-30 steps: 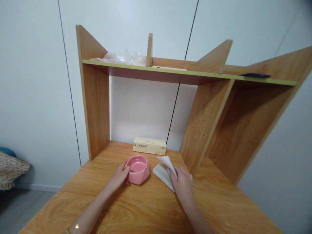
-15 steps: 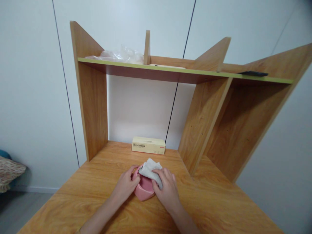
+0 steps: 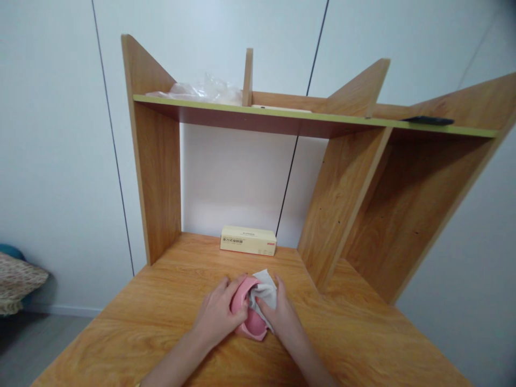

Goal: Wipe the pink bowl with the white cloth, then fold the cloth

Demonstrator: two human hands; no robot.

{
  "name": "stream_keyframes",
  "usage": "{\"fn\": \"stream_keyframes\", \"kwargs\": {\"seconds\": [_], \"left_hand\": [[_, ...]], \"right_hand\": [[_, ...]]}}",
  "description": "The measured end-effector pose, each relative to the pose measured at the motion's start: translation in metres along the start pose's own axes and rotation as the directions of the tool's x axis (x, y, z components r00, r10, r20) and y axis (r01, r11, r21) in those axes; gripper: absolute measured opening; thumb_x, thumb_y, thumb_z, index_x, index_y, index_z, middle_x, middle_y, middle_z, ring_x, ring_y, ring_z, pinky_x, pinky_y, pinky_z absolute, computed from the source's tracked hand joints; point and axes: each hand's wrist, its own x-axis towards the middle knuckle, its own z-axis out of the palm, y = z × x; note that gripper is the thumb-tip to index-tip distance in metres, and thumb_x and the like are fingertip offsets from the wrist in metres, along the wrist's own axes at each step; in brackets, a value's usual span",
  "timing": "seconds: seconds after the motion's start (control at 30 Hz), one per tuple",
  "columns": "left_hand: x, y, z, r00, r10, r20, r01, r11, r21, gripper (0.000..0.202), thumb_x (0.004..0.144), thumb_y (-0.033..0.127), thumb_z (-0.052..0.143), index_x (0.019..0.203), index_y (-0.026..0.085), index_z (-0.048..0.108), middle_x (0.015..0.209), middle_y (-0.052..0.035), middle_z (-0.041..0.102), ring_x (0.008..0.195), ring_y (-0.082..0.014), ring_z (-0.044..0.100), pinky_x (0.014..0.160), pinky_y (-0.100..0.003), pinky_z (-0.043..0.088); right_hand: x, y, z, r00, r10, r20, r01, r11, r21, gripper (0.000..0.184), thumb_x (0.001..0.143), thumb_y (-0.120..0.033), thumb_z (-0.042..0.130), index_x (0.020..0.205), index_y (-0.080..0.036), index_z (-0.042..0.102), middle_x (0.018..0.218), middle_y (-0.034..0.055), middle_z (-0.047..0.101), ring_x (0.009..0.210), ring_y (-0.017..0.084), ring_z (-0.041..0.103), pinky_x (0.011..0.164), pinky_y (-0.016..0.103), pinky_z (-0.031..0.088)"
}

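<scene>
A pink, angular bowl-like container (image 3: pixel 255 325) is tilted over the wooden desk, its hollow side facing me. My left hand (image 3: pixel 220 312) grips it by the left rim, with the thumb over the edge and the fingers behind. In my right hand (image 3: pixel 284 317) is a crumpled pale grey cloth (image 3: pixel 266 293), pressed against the right inner side of the container. The thumb lies on the cloth's front; part of the cloth sticks up above the rim. Some fingers of the right hand are hidden behind the cloth.
A cream cardboard box (image 3: pixel 248 242) with printed lettering stands at the back of the desk (image 3: pixel 169 312). Above it runs a shelf (image 3: pixel 226 113) bearing a clear plastic bag (image 3: pixel 205 90) and a flat black item (image 3: pixel 429 120). Upright wooden panels (image 3: pixel 346 199) stand at the right.
My left hand has turned the pink container so its opening leans more to the right. The right hand has pushed the cloth from above the rim down against its inner right side.
</scene>
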Motion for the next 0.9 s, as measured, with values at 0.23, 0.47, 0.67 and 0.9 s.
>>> {"fn": "stream_keyframes", "kwargs": {"seconds": [0.23,0.47,0.67,0.9], "left_hand": [[0.0,-0.004,0.001,1.0,0.024,0.015,-0.023,1.0,-0.02,0.05,0.081,0.037,0.04,0.13,0.025,0.034,0.111,-0.0073,0.054,0.1,-0.0246,0.053,0.086,-0.037,0.04],[-0.006,-0.001,0.015,0.995,-0.029,0.094,0.064,0.92,-0.388,0.079,0.073,0.044,0.056,0.135,0.016,0.015,0.13,-0.0127,0.041,0.113,-0.025,0.044,0.093,-0.036,0.035],[-0.005,0.003,0.017,0.998,-0.02,0.059,0.045,0.886,-0.461,0.08,0.069,0.027,0.06,0.135,0.016,0.016,0.132,-0.0099,0.038,0.118,-0.0218,0.039,0.098,-0.032,0.03],[-0.002,0.003,0.006,0.996,-0.003,0.084,0.022,0.973,-0.231,0.076,0.062,0.025,0.059,0.131,0.02,0.028,0.123,-0.0065,0.05,0.108,-0.0235,0.049,0.091,-0.032,0.038]], "right_hand": [[-0.002,-0.003,-0.003,0.995,0.032,0.092,-0.037,0.998,0.05,0.045,0.077,-0.029,0.041,0.12,-0.017,0.044,0.105,0.0093,0.062,0.093,0.02,0.059,0.079,0.03,0.044],[-0.002,0.004,-0.002,0.999,0.016,0.028,-0.022,0.977,0.212,0.045,0.076,-0.032,0.043,0.118,-0.017,0.047,0.103,0.0071,0.063,0.094,0.019,0.058,0.08,0.028,0.044],[-0.001,0.004,0.001,0.997,0.052,0.06,-0.06,0.988,0.145,0.043,0.076,-0.032,0.042,0.114,-0.015,0.049,0.1,0.0082,0.064,0.088,0.02,0.06,0.074,0.028,0.045],[0.001,-0.007,-0.009,0.999,0.053,0.009,-0.048,0.952,-0.302,0.059,0.075,-0.034,0.047,0.128,-0.014,0.034,0.081,0.0109,0.067,0.069,0.024,0.063,0.057,0.029,0.043]]}}
